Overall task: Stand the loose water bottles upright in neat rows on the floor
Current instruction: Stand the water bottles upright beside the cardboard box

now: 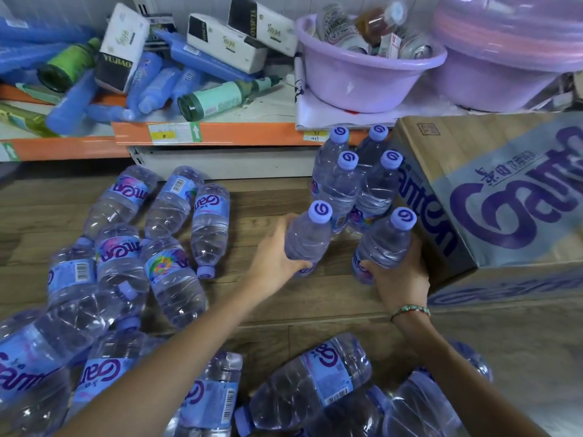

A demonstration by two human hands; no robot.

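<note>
Beside the box (492, 197), four bottles (353, 175) stand; two more are gripped, one per hand (277, 260) (399, 279); many lie loose (167, 272).

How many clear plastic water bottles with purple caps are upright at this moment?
6: four standing bottles in a two-by-two block beside the cardboard box, one gripped by the left hand, one by the right hand. More may hide behind them.

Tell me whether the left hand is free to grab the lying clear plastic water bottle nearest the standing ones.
Probably not yet: the left hand already grips an upright bottle. The lying bottle itself lies unobstructed.
</note>
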